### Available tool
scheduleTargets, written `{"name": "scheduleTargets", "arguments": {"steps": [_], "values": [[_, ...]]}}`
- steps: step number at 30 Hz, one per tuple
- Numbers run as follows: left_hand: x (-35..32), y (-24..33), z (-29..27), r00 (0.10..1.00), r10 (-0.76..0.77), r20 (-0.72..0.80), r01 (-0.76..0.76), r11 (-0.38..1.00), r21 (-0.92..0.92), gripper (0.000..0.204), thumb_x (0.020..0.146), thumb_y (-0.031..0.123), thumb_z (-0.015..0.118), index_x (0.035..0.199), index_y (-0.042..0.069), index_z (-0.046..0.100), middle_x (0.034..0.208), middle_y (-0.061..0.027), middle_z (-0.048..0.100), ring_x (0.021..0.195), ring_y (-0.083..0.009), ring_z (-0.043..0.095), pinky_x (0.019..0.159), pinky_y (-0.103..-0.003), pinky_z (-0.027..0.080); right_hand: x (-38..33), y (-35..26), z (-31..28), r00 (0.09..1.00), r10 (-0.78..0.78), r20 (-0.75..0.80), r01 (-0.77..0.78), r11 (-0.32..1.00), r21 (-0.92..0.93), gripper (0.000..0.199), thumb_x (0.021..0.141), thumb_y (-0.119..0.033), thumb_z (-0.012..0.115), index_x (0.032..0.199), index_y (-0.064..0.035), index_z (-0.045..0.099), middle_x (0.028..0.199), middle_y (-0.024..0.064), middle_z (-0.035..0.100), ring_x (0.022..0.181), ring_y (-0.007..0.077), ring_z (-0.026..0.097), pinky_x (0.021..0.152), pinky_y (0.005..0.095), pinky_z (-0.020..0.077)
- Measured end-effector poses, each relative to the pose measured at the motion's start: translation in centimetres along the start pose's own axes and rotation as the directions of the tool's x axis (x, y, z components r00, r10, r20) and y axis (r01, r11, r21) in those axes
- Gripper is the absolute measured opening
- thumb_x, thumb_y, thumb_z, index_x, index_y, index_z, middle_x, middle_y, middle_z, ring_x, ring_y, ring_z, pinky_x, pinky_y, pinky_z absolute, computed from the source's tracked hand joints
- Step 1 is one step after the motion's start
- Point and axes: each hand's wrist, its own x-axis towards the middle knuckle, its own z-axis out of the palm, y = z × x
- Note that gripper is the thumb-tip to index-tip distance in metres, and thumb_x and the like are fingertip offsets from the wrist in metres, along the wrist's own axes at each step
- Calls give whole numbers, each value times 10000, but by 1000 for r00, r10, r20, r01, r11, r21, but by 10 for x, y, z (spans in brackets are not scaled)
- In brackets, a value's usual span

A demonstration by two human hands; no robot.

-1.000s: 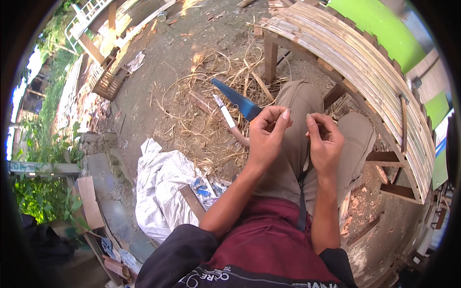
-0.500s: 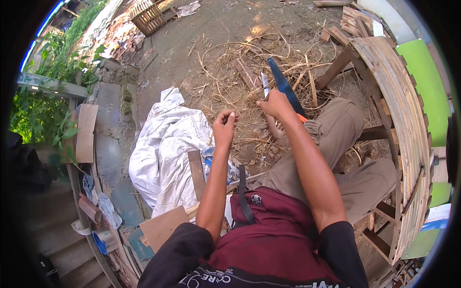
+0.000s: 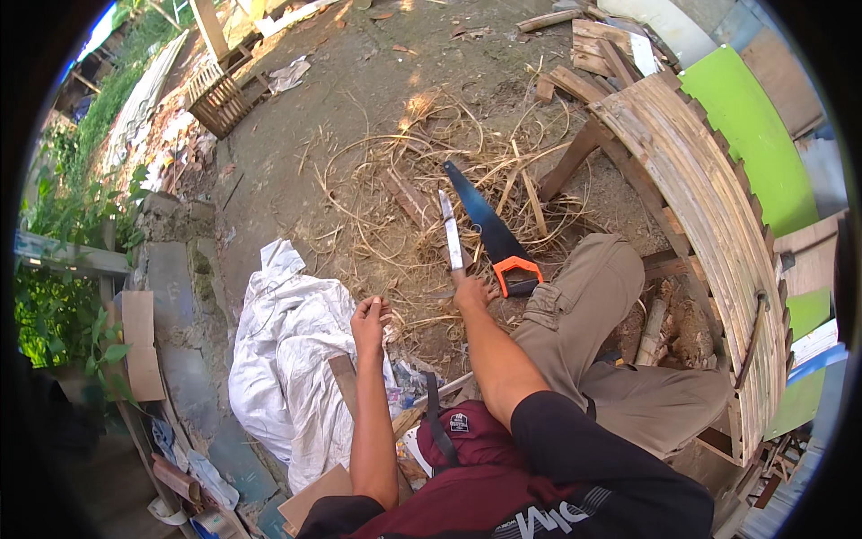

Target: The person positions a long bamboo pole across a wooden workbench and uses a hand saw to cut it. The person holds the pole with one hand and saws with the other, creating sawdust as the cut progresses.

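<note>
Knife (image 3: 451,230) lies on the fibre-strewn ground (image 3: 332,103), left of the slatted bench's (image 3: 696,157) long edge, its handle end at the right hand (image 3: 473,293). This hand is partly curled over the handle; whether it grips cannot be told. The left hand (image 3: 370,316), apart, has fingers bent, contents indiscernible. The blade is long, narrow and pale, beside an orange-handled saw (image 3: 488,218).
</note>
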Motion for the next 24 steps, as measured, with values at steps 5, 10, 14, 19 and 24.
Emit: {"name": "scheduleTargets", "arguments": {"steps": [5,10,14,19,24], "values": [[32,42,23,996,87,23,-86,995,-42,241,1001,285,645,1091,63,672,982,-41,724,867,-134,674,758,-289,527,-3,-4,25,998,-50,-36,52,996,77,512,938,-215,648,1405,-43,528,1443,223,507,1368,394,459,1144,620,244],[27,57,46,994,105,37,-103,994,-41,228,1011,263,631,1089,53,674,982,-50,722,863,-138,675,753,-294,542,4,-22,-1,996,-42,73,15,942,334,502,885,-224,713,1321,-18,573,1445,244,500,1270,406,549,1054,512,449],[6,66,86,985,164,55,-156,979,-134,211,1012,240,633,1082,45,672,954,-56,709,844,-145,674,735,-301,561,-43,-62,-88,846,-319,-428,520,670,530,370,872,-343,767,970,8,707,868,156,723,868,295,714,789,403,550],[-68,136,181,867,379,324,-259,897,-358,170,1031,225,599,1030,58,628,951,-59,682,858,-154,657,801,-331,544,-173,22,-268,689,-410,-598,723,333,605,345,944,-317,729,807,-5,683,694,19,640,645,55,556,597,272,467],[-168,163,281,499,444,744,-333,891,-308,164,1040,179,575,1059,26,631,1022,-83,694,922,-158,657,858,-334,541,-297,190,-298,501,46,-864,865,2,501,172,900,-86,783,888,-46,616,840,-35,607,701,30,546,610,200,450]]}}
